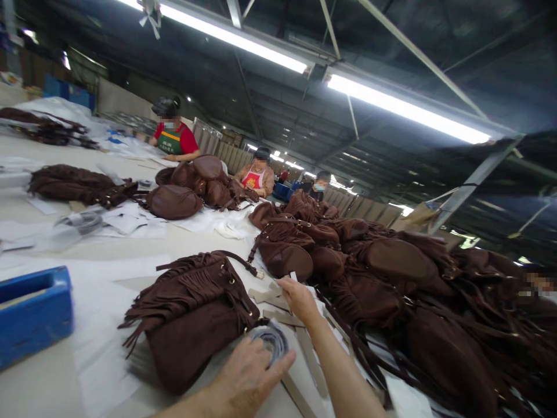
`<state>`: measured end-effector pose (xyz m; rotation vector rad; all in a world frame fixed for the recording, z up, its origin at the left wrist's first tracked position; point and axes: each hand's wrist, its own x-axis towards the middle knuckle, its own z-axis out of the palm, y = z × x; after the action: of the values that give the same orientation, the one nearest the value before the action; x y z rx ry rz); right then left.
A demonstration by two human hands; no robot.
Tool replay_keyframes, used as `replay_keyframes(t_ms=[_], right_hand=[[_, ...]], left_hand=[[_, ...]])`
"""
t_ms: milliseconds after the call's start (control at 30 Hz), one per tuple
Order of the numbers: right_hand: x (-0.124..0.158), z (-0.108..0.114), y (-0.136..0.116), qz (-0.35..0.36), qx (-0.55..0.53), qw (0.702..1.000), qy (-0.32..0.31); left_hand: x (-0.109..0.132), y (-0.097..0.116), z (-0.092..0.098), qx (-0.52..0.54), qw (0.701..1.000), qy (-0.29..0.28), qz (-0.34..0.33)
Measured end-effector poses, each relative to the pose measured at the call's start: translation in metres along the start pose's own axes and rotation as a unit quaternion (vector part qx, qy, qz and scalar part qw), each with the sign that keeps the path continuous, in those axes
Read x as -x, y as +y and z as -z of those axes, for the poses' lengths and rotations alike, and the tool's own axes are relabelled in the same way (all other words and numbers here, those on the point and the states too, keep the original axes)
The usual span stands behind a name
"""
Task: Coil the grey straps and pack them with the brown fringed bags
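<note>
A dark brown fringed bag point(187, 319) lies on the white-covered table in front of me, its buckled strap point(239, 259) curving behind it. At the bag's lower right, my left hand point(250, 368) is closed over a coiled grey strap in clear plastic point(275, 341), its thumb stretched to the right. My right hand point(300, 299) reaches farther out, with thumb and fingers pinched together among flat grey-beige strips point(311, 354). A small white piece point(293, 276) shows by its fingertips; whether it is held is unclear.
A large heap of brown fringed bags point(395, 258) fills the right side. More bags point(176, 200) lie farther back. At left stands a blue holder point(37, 313); near it are another plastic-wrapped coil point(80, 222) and white papers point(130, 219). Co-workers point(176, 136) are across the table.
</note>
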<state>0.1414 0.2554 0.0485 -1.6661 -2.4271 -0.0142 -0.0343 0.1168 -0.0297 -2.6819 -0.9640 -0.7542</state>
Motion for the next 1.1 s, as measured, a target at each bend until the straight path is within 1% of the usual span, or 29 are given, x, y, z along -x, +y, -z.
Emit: replay_keyframes(t_ms=[100,167,233,300,367,400,467,500,567,633,700,733,767,833,900,933,1000,1100], right_hand=[[-0.015,-0.013,-0.006,0.035,-0.033,0.998,-0.031],[-0.020,-0.016,-0.006,0.038,-0.061,0.997,-0.033],[-0.023,-0.015,-0.003,0.036,-0.100,0.994,-0.022],[-0.025,-0.010,0.000,0.027,-0.149,0.988,0.000],[-0.027,-0.001,0.000,0.010,-0.212,0.977,0.034],[-0.026,0.004,-0.001,-0.001,-0.248,0.967,0.052],[-0.021,0.018,-0.006,-0.025,-0.327,0.941,0.079],[-0.016,0.026,-0.009,-0.036,-0.367,0.926,0.086],[0.005,0.041,-0.015,-0.061,-0.438,0.893,0.086],[0.037,0.052,-0.020,-0.088,-0.489,0.865,0.073],[0.079,0.057,-0.025,-0.119,-0.523,0.843,0.051],[0.102,0.057,-0.027,-0.138,-0.532,0.835,0.032],[0.125,0.055,-0.029,-0.159,-0.534,0.830,0.012],[0.166,0.049,-0.034,-0.201,-0.515,0.833,-0.024],[0.196,0.041,-0.042,-0.231,-0.499,0.835,-0.039],[0.207,0.037,-0.046,-0.237,-0.499,0.833,-0.040],[0.218,0.030,-0.056,-0.241,-0.511,0.824,-0.042],[0.219,0.024,-0.071,-0.254,-0.525,0.812,-0.031]], left_hand=[[-0.003,-0.003,-0.005,0.008,1.000,0.007,-0.014],[-0.006,-0.005,-0.009,0.008,1.000,0.008,-0.012],[-0.008,-0.006,-0.013,0.013,1.000,-0.001,-0.001],[-0.009,-0.007,-0.016,0.042,0.998,-0.019,0.036],[-0.008,-0.008,-0.015,0.107,0.988,-0.018,0.108],[-0.007,-0.007,-0.012,0.158,0.976,-0.006,0.147],[-0.005,-0.007,-0.002,0.279,0.935,0.026,0.218],[-0.005,-0.007,0.005,0.341,0.907,0.034,0.245],[-0.006,-0.007,0.017,0.455,0.841,0.021,0.293],[-0.010,-0.007,0.025,0.557,0.760,0.002,0.335],[-0.013,-0.006,0.029,0.636,0.684,0.003,0.357],[-0.014,-0.004,0.031,0.661,0.657,0.010,0.363],[-0.015,-0.003,0.032,0.677,0.640,0.015,0.363],[-0.014,0.001,0.037,0.688,0.630,0.016,0.361],[-0.012,0.004,0.044,0.682,0.637,0.002,0.360],[-0.012,0.006,0.048,0.675,0.645,-0.006,0.358],[-0.011,0.008,0.056,0.665,0.659,-0.014,0.351],[-0.010,0.011,0.067,0.662,0.668,-0.005,0.339]])
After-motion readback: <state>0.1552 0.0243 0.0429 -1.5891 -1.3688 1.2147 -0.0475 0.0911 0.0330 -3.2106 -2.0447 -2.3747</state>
